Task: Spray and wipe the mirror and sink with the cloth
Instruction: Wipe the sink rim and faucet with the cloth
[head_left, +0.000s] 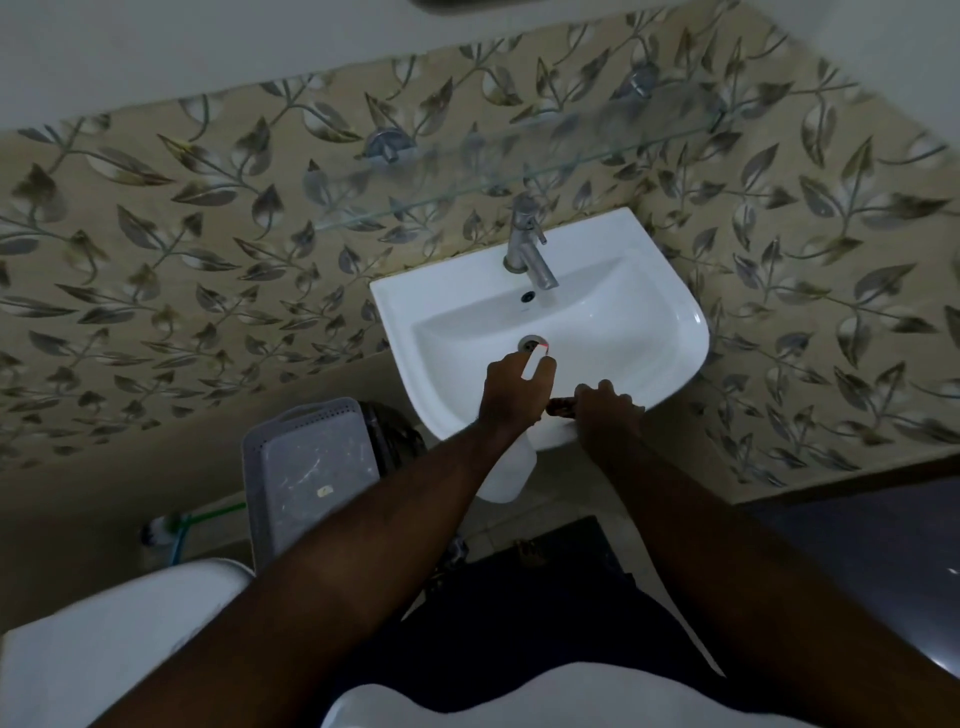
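A white wall-mounted sink (660, 306) with a steel tap (527, 244) fills the middle of the view. My left hand (511, 389) is closed around a white spray bottle (511, 467), whose nozzle with a red tip points into the basin near the drain (530, 342). My right hand (605, 413) rests on the sink's front rim, gripping a dark cloth (561, 408) that shows only a little beside the fingers. The mirror's bottom edge (467, 4) is barely seen at the top.
A glass shelf (519, 171) juts from the leaf-patterned tile wall above the tap. A grey plastic basket (311, 467) and a dark bin (395, 431) stand left of the sink. A white toilet (114, 639) is at the lower left, a dark mat (561, 545) underfoot.
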